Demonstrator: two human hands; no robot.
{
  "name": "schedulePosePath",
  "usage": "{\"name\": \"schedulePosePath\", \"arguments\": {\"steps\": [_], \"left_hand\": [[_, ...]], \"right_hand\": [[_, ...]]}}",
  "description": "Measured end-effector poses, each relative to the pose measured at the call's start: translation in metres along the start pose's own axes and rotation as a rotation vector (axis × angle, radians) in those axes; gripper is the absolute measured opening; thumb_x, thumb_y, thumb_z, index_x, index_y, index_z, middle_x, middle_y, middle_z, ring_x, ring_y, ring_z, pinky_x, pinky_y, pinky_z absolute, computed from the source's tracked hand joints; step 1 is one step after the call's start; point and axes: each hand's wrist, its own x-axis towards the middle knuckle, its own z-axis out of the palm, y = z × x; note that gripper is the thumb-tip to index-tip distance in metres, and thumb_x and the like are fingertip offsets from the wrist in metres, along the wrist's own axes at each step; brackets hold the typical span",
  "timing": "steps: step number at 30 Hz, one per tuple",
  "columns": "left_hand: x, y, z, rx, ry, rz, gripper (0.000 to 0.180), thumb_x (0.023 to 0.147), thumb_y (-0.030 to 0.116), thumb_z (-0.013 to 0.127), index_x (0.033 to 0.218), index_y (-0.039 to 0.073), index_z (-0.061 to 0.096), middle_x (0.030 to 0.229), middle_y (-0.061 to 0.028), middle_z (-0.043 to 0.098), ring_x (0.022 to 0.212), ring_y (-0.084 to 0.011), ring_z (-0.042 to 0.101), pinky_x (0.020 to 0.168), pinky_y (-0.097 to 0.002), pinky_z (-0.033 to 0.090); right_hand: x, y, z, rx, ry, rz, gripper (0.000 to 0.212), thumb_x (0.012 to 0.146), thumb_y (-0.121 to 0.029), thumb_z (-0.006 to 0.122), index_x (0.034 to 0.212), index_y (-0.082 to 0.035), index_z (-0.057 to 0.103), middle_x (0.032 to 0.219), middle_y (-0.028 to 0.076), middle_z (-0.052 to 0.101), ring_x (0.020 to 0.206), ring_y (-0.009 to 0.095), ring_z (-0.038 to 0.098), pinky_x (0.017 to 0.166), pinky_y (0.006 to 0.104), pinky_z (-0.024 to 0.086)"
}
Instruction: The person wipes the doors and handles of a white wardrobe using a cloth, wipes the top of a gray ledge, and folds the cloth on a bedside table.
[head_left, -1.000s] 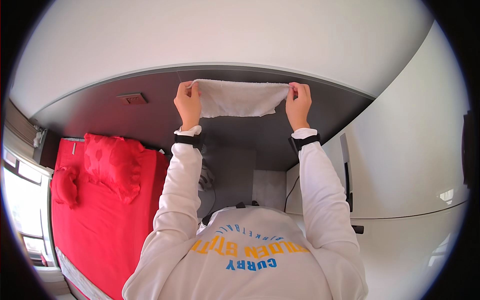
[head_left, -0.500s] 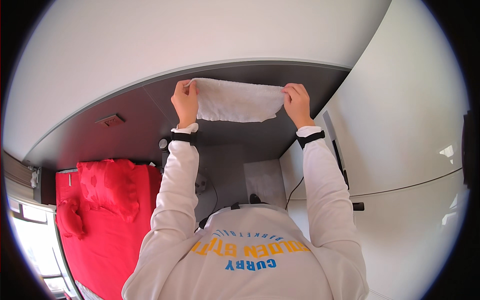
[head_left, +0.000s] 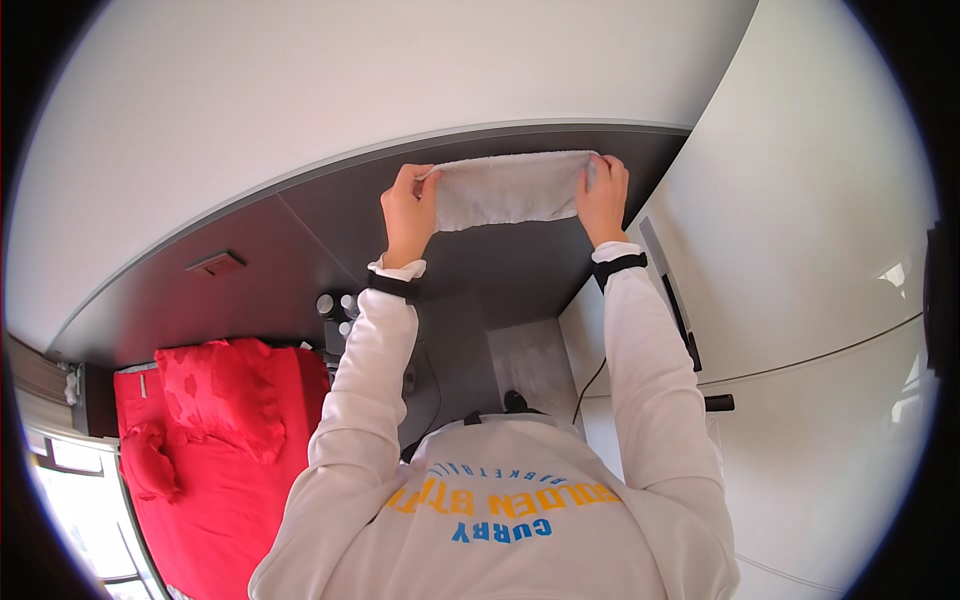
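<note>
Starting at the left: the red bed (head_left: 230,510), a large ruffled pillow (head_left: 225,400) up at its far edge, a smaller pillow (head_left: 150,465) by its left edge. Above that, a small rectangular plate (head_left: 216,263) sits on the dark wall panel (head_left: 300,285). Moving right, pale round things (head_left: 325,304) show just beside my left sleeve (head_left: 355,400); too small to say what they are.

And here's my left grip (head_left: 408,217), pinched tight, thumb to fingers, hanging on to the upper left corner of the white cloth (head_left: 508,192). It has just swung in to the right! The gap between my hands is narrower than a moment ago, so the cloth spans less and its lower edge rides higher. Nothing carries it: it hangs in the air between both hands, in front of the dark panel, top edge fairly straight, bottom edge uneven.

Over to my right grip (head_left: 604,200): fingers curled closed on the upper right corner, thumb on the near face. That corner now sits higher in view than the left one, where half a second ago it sat lower; the slope has flipped, and both corners remain held.

Farther right, the glossy white cabinet (head_left: 800,250) with a dark upright strip (head_left: 690,345), clear of my hand.
</note>
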Motion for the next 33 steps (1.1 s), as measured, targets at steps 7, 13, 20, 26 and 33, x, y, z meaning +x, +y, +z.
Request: {"name": "schedulePosePath", "arguments": {"steps": [7, 13, 20, 26, 33], "left_hand": [[0.006, -0.029, -0.063, -0.036, 0.246, -0.084, 0.011, 0.093, 0.008, 0.061, 0.095, -0.003, 0.061, 0.083, -0.0109, 0.073, 0.073, -0.0129, 0.067, 0.068, -0.0251, 0.051], [0.002, -0.039, -0.074, -0.025, 0.268, -0.13, 0.013, 0.095, 0.009, 0.058, 0.096, -0.004, 0.06, 0.088, -0.0127, 0.072, 0.082, -0.0157, 0.069, 0.075, -0.0261, 0.052], [-0.001, -0.033, -0.037, -0.003, 0.158, -0.133, 0.014, 0.096, 0.01, 0.057, 0.099, -0.003, 0.06, 0.088, -0.0121, 0.072, 0.082, -0.0154, 0.068, 0.076, -0.0262, 0.051], [-0.001, -0.02, 0.022, -0.094, -0.084, -0.036, 0.017, 0.095, 0.009, 0.057, 0.11, 0.0, 0.058, 0.092, -0.0122, 0.071, 0.087, -0.0166, 0.068, 0.076, -0.0268, 0.05], [-0.009, -0.006, 0.079, -0.066, -0.277, -0.011, 0.025, 0.093, 0.009, 0.059, 0.117, 0.002, 0.054, 0.106, -0.013, 0.068, 0.095, -0.0218, 0.067, 0.074, -0.0298, 0.051]], "right_hand": [[0.004, -0.084, 0.0, 0.046, -0.235, 0.006, 0.034, 0.081, -0.012, 0.064, 0.113, -0.004, 0.059, 0.116, 0.017, 0.053, 0.102, 0.038, 0.055, 0.089, 0.0437, 0.047], [-0.026, -0.114, 0.026, 0.387, -0.284, 0.116, 0.066, 0.081, -0.014, 0.064, 0.138, 0.004, 0.034, 0.126, 0.025, 0.047, 0.111, 0.043, 0.052, 0.085, 0.0438, 0.049], [-0.015, -0.094, 0.028, 0.191, -0.072, 0.129, 0.075, 0.083, -0.02, 0.066, 0.142, 0.008, 0.029, 0.135, 0.026, 0.037, 0.124, 0.046, 0.038, 0.101, 0.0494, 0.037], [0.013, -0.04, 0.029, 0.101, 0.078, 0.189, 0.075, 0.087, -0.027, 0.064, 0.146, 0.002, 0.028, 0.144, 0.03, 0.025, 0.134, 0.05, 0.023, 0.109, 0.0555, 0.024], [0.023, 0.015, 0.048, 0.192, 0.137, 0.31, 0.075, 0.094, -0.029, 0.052, 0.15, 0.003, 0.015, 0.153, 0.035, 0.005, 0.141, 0.053, 0.006, 0.114, 0.0572, 0.011]]}}
